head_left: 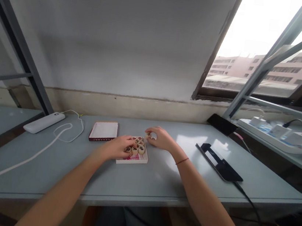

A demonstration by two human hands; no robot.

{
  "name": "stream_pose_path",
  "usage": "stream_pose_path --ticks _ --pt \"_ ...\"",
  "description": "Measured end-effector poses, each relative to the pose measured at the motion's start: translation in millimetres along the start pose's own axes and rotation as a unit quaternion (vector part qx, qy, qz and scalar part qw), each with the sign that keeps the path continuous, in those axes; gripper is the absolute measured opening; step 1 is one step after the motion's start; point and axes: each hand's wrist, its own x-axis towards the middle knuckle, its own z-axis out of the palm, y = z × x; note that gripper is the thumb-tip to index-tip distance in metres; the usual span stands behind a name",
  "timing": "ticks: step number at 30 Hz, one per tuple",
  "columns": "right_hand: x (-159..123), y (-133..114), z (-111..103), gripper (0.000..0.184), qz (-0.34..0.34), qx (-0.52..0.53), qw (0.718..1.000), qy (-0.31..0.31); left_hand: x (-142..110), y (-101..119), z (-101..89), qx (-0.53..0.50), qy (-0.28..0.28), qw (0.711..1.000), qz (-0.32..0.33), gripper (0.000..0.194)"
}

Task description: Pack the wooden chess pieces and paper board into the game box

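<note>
A small white box [133, 159] with red lines on it lies on the grey table [141, 186] and holds several round wooden chess pieces [139, 144]. My left hand [118, 147] rests on the box's left side, fingers curled over the pieces. My right hand [160, 138] sits at the box's far right corner, its fingers pinched round a round piece [150, 136]. A red string circles my right wrist. The box's dark red lid [104, 131] lies open side up just left of the box.
A white power bank [44, 122] with a white cable [61, 134] lies at the far left. A dark tablet or phone stand [221, 163] with a black cable is on the right. A power strip [270, 134] with chargers sits under the window.
</note>
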Motion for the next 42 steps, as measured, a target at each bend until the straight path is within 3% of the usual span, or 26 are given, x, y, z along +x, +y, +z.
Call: stream_pose_path --ticks 3,5,7,10,13,18,20,24,29,37,42 --pt "-4.5 -17.1 -4.7 0.029 0.017 0.091 0.994 0.062 1.0 -1.2 0.7 -0.008 0.064 0.998 -0.005 0.041" --pt "-6.7 -31.5 -2.7 0.030 0.021 0.161 0.985 0.063 1.4 -0.7 -0.8 -0.018 0.119 0.993 -0.005 0.051" --pt "-7.8 -43.9 1.6 0.029 0.022 0.222 0.974 0.048 0.9 0.7 -3.8 -0.032 0.156 0.987 0.006 0.045" --pt "-7.8 -52.8 5.7 0.028 0.027 0.276 0.961 0.020 -2.0 1.9 -9.8 -0.055 0.169 0.984 0.011 0.031" --pt "-7.3 -50.0 1.6 0.030 0.033 0.286 0.958 0.010 -6.0 -0.3 -15.5 -0.075 0.132 0.988 -0.015 0.025" --pt "-6.8 -36.5 -10.1 0.035 0.075 0.309 0.946 0.061 -11.4 -2.8 -18.2 -0.101 -0.019 0.994 -0.020 0.019" --pt "-6.8 -34.2 -11.0 0.035 0.080 0.310 0.945 0.059 -12.2 -0.3 -17.1 -0.108 -0.054 0.993 -0.017 0.021" --pt "-9.7 -41.1 -8.4 0.031 0.047 0.272 0.961 0.026 -12.6 6.4 -17.7 -0.112 -0.067 0.991 -0.007 0.023" --pt "-17.2 -61.5 -2.0 0.022 -0.046 0.131 0.989 -0.041 -14.6 -1.4 -22.1 -0.072 -0.030 0.996 -0.047 0.021" --pt "-18.2 -75.4 14.2 0.013 -0.158 0.061 0.981 -0.092 -20.7 -21.7 -22.0 -0.086 -0.097 0.982 -0.137 0.022" --pt "-21.7 -80.1 12.8 0.022 -0.155 0.032 0.981 -0.112 -19.0 -19.0 -19.1 -0.080 -0.105 0.981 -0.141 0.022"
